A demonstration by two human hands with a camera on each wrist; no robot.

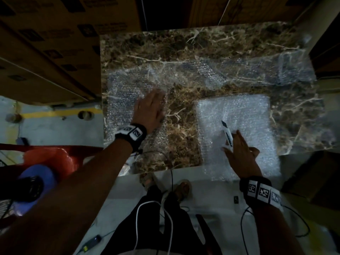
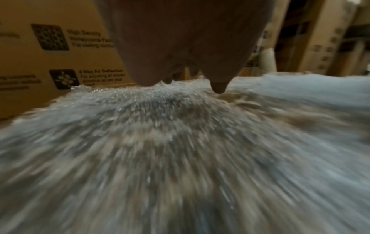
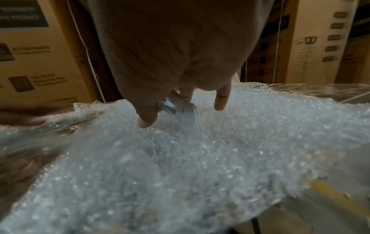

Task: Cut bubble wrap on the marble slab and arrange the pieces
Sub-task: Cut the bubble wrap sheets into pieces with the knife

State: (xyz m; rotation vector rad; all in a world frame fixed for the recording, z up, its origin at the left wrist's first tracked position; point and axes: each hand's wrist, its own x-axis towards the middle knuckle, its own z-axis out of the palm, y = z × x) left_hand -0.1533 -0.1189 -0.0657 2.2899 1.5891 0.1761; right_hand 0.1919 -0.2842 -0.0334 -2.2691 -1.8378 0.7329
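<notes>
A brown veined marble slab (image 1: 184, 111) carries a thin clear bubble wrap sheet (image 1: 121, 100) that runs over its left side and across the back. My left hand (image 1: 151, 105) lies flat on that sheet, fingers straight; the left wrist view shows blurred bubble wrap (image 2: 180, 126) under the palm. A white stack of cut bubble wrap pieces (image 1: 244, 115) sits at the front right and overhangs the slab's front edge. My right hand (image 1: 239, 153) rests on the stack (image 3: 200, 158) and pinches a white utility knife (image 1: 227, 133) between thumb and index finger, blade pointing away; the knife (image 3: 183, 113) lies close to the wrap.
Tall cardboard boxes (image 1: 55, 43) stand close behind and to the left of the slab. A red plastic chair (image 1: 51, 157) with a blue object (image 1: 35, 183) sits at my left. Cables (image 1: 152, 218) trail over the pale floor by my feet.
</notes>
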